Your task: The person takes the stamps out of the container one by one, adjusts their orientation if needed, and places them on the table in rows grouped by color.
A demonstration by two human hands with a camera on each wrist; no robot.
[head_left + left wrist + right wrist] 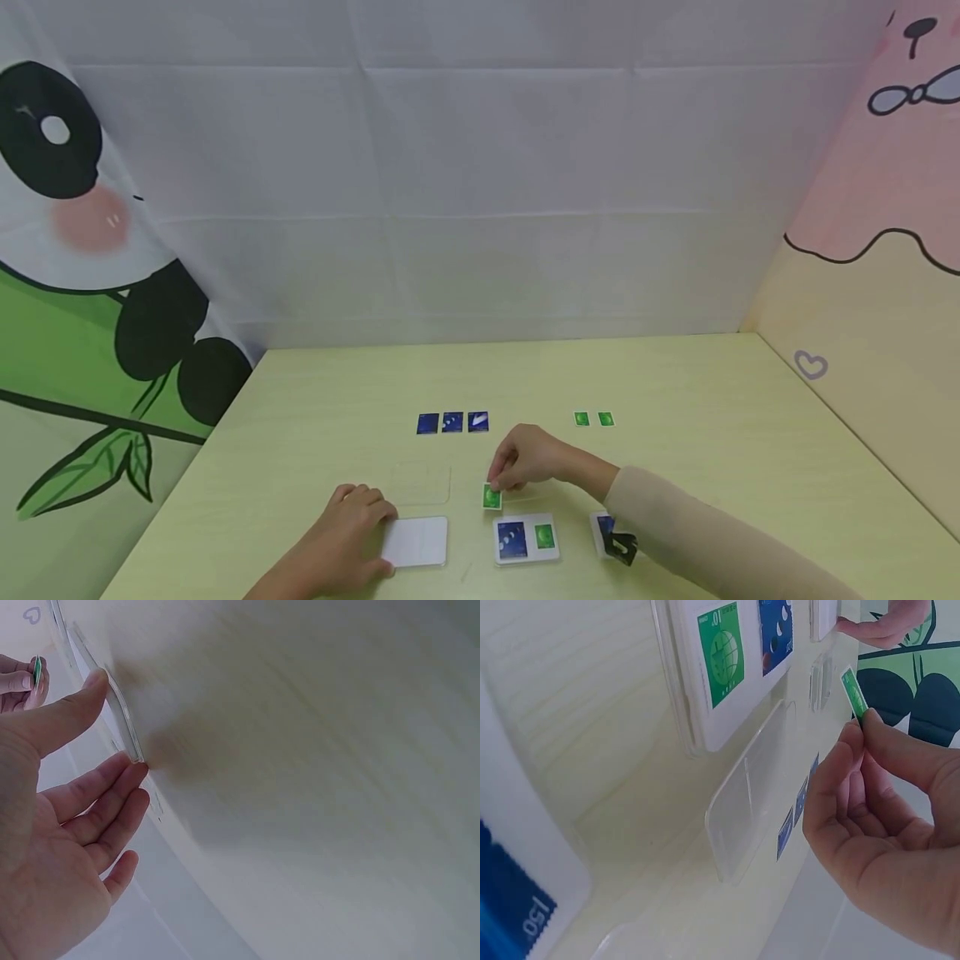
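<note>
My right hand (528, 457) pinches a small green postage stamp (491, 497) by its edge between thumb and fingers. The right wrist view shows the stamp (853, 694) tilted, sticking out beyond the fingertips. On the left, my left hand (351, 533) holds a blank white card in a clear case (416, 542) at its left end, thumb on the near edge and fingertips on the far edge. Between the hands lies a second white card (525, 558) bearing a blue stamp (512, 540) and a green stamp (544, 536).
Three blue stamps (452, 422) lie in a row farther back, with two green stamps (594, 419) to their right. Clear plastic lids (742, 799) lie behind the cards. A third card (602, 533) with a blue stamp is partly hidden by the right wrist strap (620, 547).
</note>
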